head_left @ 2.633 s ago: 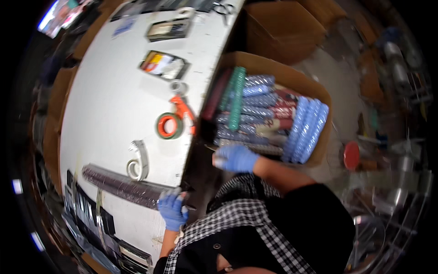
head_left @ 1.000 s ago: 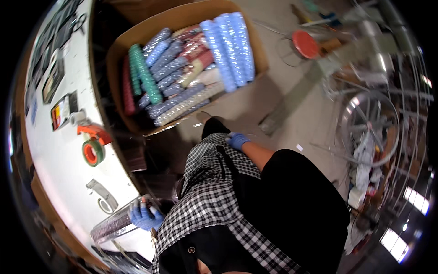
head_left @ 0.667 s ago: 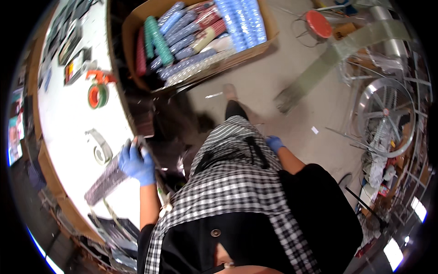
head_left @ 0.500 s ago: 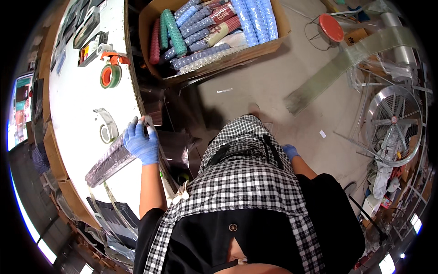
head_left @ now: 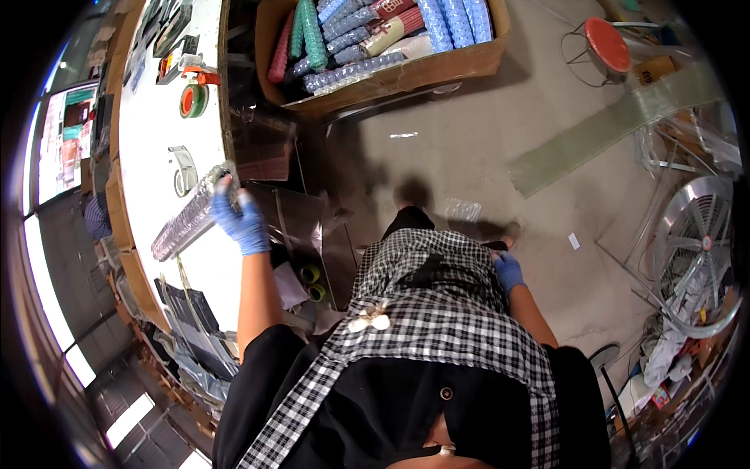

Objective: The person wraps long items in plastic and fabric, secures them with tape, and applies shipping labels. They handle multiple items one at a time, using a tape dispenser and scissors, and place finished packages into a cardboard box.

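Observation:
On the white table to my left lies a long roll wrapped in clear bubble wrap [head_left: 186, 217], slanting toward the table's edge. My left hand [head_left: 241, 225], in a blue glove with bare fingertips, is closed around the roll's end nearest me. My right hand [head_left: 509, 270], also blue-gloved, hangs at my right side against the black-and-white checked apron [head_left: 437, 313]. Its fingers are partly hidden there, and nothing shows in it. A roll of clear tape in a dispenser [head_left: 183, 173] lies just beyond the wrapped roll.
A cardboard box [head_left: 406, 87] full of bubble-wrapped rolls stands ahead. Farther up the table sits a green tape roll with an orange dispenser [head_left: 194, 100]. On the right are a red stool [head_left: 608, 45], a green strip [head_left: 594, 141] on the floor and a metal fan [head_left: 707, 242].
My view has shifted and my body has turned a little. My left hand has slid so more of the roll's end shows. My right hand has come further into view.

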`<state>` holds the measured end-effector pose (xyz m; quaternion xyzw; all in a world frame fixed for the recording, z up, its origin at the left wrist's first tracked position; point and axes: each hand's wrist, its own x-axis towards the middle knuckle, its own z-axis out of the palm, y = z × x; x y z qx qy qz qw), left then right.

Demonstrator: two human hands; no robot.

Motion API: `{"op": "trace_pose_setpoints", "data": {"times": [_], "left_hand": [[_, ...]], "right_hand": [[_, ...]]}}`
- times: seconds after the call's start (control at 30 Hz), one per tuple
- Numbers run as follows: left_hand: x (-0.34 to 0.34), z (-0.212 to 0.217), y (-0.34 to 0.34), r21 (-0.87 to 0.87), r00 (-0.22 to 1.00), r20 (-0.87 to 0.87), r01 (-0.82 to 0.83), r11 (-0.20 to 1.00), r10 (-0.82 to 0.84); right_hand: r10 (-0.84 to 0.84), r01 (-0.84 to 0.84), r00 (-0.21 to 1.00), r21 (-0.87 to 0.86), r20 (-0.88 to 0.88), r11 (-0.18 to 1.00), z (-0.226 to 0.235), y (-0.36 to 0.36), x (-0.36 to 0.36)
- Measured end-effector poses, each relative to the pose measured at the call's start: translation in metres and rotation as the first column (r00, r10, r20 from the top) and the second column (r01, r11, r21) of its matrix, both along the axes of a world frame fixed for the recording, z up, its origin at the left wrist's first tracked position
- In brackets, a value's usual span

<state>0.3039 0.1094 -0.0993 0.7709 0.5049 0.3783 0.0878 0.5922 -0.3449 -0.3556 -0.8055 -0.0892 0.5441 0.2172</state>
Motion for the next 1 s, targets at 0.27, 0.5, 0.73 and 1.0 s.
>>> {"op": "trace_pose_setpoints", "data": {"times": [0.27,0.5,0.73,1.0], "left_hand": [[0.166,-0.252,-0.233,-0.985,0.805,-0.156,-0.086,0.148,-0.572],[0.300,-0.484,-0.353,-0.960,0.830,0.010,-0.148,-0.237,-0.558],[0.398,-0.647,-0.375,-0.968,0.921,-0.220,-0.248,-0.048,-0.320],[0.475,-0.804,-0.375,-0.721,0.577,-0.625,-0.168,0.672,-0.526]], "right_hand": [[0.242,-0.220,0.970,-0.401,0.002,0.889,-0.026,-0.154,0.055],[-0.147,0.085,0.986,-0.513,-0.080,0.854,-0.090,-0.248,0.050],[-0.075,0.181,0.975,-0.546,0.211,0.818,-0.072,-0.192,0.022],[-0.104,0.274,0.952,-0.655,0.287,0.704,-0.077,-0.194,0.021]]}}
